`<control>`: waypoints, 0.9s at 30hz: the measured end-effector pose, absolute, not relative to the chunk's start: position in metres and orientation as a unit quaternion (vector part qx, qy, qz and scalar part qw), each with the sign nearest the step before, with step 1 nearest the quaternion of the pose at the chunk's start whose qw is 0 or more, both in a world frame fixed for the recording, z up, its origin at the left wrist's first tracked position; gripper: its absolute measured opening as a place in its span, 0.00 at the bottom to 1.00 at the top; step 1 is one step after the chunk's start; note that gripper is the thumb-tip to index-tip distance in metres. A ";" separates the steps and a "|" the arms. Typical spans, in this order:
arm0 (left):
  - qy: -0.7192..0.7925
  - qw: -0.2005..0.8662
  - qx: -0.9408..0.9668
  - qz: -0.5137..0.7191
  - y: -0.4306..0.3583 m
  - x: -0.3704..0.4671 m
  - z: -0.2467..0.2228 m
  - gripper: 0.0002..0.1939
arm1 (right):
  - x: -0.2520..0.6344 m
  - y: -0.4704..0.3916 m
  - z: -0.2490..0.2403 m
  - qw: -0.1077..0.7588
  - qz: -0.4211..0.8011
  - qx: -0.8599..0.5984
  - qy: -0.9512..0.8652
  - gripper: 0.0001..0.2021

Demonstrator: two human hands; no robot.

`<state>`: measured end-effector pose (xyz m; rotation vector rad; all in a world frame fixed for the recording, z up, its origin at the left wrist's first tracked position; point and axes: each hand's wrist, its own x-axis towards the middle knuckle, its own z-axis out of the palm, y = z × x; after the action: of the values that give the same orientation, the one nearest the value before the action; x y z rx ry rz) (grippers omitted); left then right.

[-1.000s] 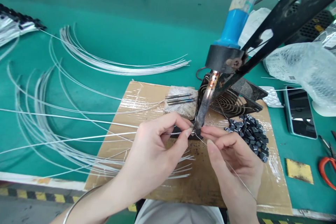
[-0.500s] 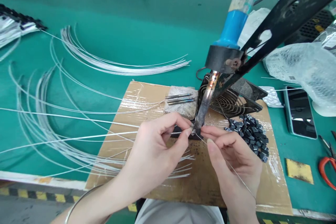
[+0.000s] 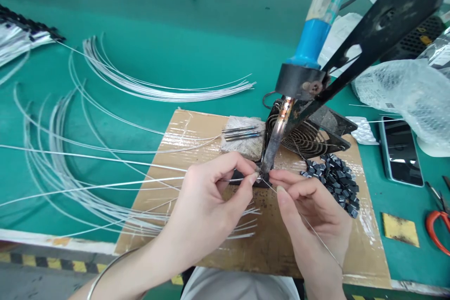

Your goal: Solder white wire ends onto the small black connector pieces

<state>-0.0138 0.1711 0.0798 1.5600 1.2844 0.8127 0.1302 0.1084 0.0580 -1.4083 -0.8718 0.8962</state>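
Observation:
My left hand (image 3: 214,201) pinches the end of a thin white cable between thumb and forefinger, just left of the soldering iron's tip. Thin wire (image 3: 318,234) runs through the pinched fingers of my right hand (image 3: 312,215) and reaches the tip from the right. The soldering iron (image 3: 276,138), with a blue handle, points down on a black stand arm (image 3: 383,23). Its tip meets the work between my hands, above a small dark block. The exact joint is too small to make out.
Brown cardboard (image 3: 369,253) lies beneath my hands. Around it are a fan (image 3: 305,136), black small parts (image 3: 337,183), a pad with metal rods (image 3: 242,147), white cables (image 3: 168,96), a phone (image 3: 402,150), a yellow sponge (image 3: 401,229) and red-handled pliers (image 3: 436,229).
The view has shifted very slightly. Both hands keep their grips and places at the iron's tip.

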 end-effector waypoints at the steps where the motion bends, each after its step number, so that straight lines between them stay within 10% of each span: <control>1: 0.522 0.464 0.634 0.332 0.171 -0.013 0.080 0.07 | 0.130 0.108 0.058 0.589 0.384 -0.604 -0.375 0.09; 27: 0.512 0.475 0.637 0.327 0.170 -0.013 0.080 0.08 | 0.129 0.106 0.053 0.578 0.318 -0.615 -0.432 0.08</control>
<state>-0.0127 0.1703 0.0802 1.5565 1.2508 0.7988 0.1285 0.1056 0.0530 -1.4375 -1.0107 0.7434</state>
